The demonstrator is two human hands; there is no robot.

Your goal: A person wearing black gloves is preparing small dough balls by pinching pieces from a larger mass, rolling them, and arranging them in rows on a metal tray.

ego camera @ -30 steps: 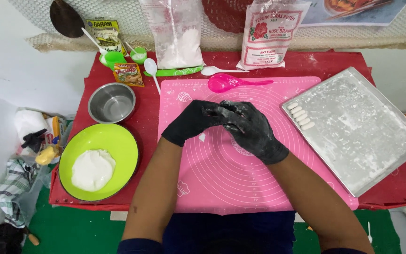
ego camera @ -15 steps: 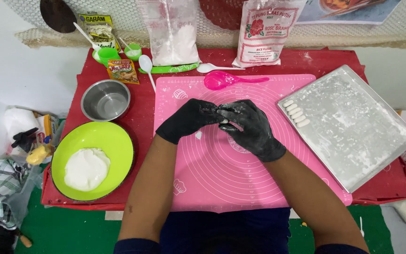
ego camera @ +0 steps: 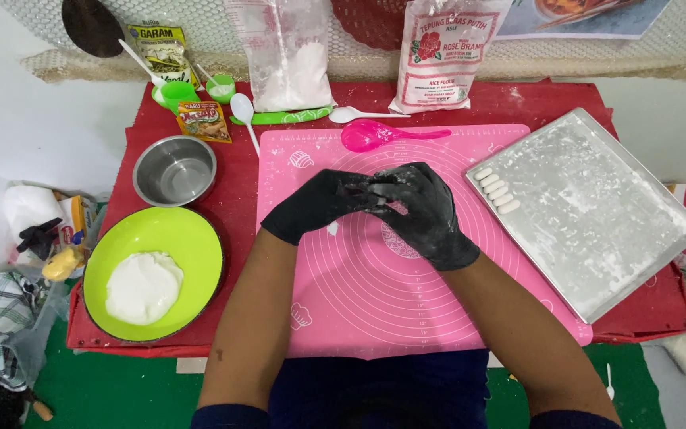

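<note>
**Black-gloved hands shape dough over the pink mat**

Pink silicone, the baking mat (ego camera: 375, 294) is the landmark, and everything else sits around it on the red surface (ego camera: 240, 171). Above the mat's centre the left hand (ego camera: 319, 202) and the right hand (ego camera: 418, 210) meet fingertip to fingertip, both in black gloves dusted with white. Both are curled closed around a small dough piece (ego camera: 375, 191) pinched between them; only flecks of white show, so its shape cannot be told. A small white bit (ego camera: 332, 229) lies on the mat just under the left hand.

Right of the mat lies a floured metal tray (ego camera: 597, 230). Along the tray's edge nearest the mat sit six finished dough pieces (ego camera: 495, 189) in a short row, touching one another. The remaining tray area holds only flour, so by my reading the shaping is at an early stage.

Left of the mat, a green bowl (ego camera: 192, 238) holds a large lump of white dough (ego camera: 144, 286), which suggests much is left to shape. Behind it stands an empty steel bowl (ego camera: 175, 169). On the mat's far edge rests a pink spoon (ego camera: 379, 133); beyond it stand a clear flour bag (ego camera: 286, 52) and a printed flour bag (ego camera: 442, 56).
</note>
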